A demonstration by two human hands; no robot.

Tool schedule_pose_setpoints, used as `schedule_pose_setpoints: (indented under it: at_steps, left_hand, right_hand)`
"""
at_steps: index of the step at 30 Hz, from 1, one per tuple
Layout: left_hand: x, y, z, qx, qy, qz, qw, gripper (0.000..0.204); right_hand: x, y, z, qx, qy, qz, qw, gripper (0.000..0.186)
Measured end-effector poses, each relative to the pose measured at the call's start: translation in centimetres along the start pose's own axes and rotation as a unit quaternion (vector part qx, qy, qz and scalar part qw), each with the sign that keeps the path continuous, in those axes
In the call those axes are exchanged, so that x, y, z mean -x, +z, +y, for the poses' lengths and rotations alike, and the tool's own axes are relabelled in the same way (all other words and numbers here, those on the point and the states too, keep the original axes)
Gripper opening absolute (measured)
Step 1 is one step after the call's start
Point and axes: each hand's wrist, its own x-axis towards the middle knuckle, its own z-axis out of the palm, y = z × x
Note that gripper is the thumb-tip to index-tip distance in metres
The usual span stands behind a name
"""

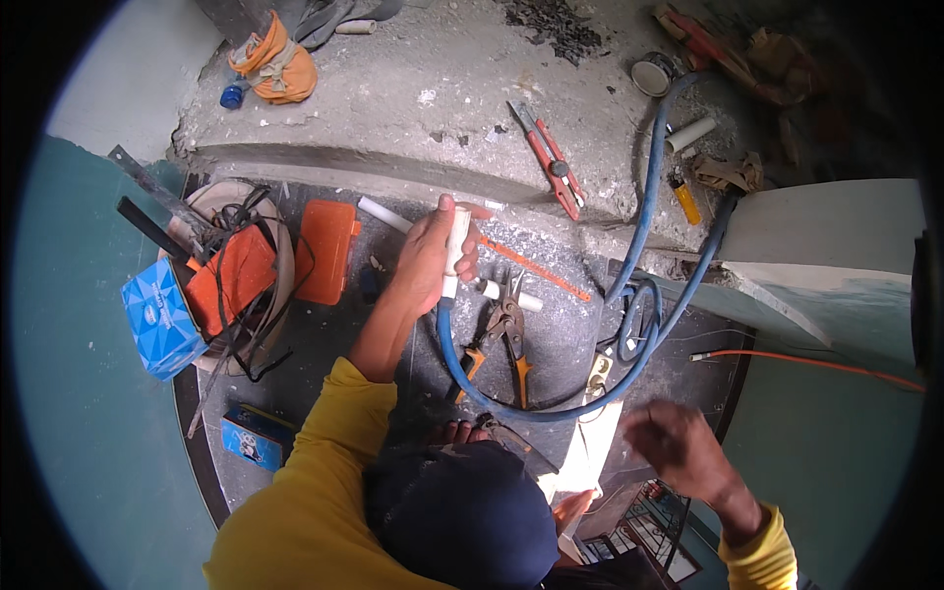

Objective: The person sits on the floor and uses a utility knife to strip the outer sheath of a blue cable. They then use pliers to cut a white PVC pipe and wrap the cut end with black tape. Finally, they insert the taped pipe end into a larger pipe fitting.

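Note:
My left hand (430, 258) is wrapped round a short white plastic pipe (457, 242), held nearly upright. The pipe's lower end meets the dark end of a thick blue hose (454, 366), which loops off to the right. Just beside this hand lie large pliers (505, 324) with orange handles and another white pipe piece (511, 295). My right hand (680, 450) is raised at the lower right, apart from the hose. Its fingers look bent but are smeared by motion, and nothing shows clearly in them.
A red-handled cutter (549, 162) lies on the concrete ledge (393, 108). An orange case (327, 253) stands beside a bucket (287, 258) of tools and cables. A blue box (162, 320) rests against the bucket. A white power strip (598, 372) lies near the hose loop.

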Motion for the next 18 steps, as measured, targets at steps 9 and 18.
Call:
schedule_pose_setpoints:
  at_steps: [9, 18]
  left_hand:
    - [3.6, 4.3, -1.2, -0.171, 0.032, -0.203, 0.964, 0.076]
    - [8.8, 5.1, -6.7, -0.436, 0.119, -0.100, 0.886, 0.037]
  right_hand:
    - [-14.9, 3.5, -4.6, 0.010, -0.269, 0.235, 0.934, 0.029]
    - [-15.5, 7.5, -2.4, 0.191, -0.243, 0.286, 0.907, 0.017]
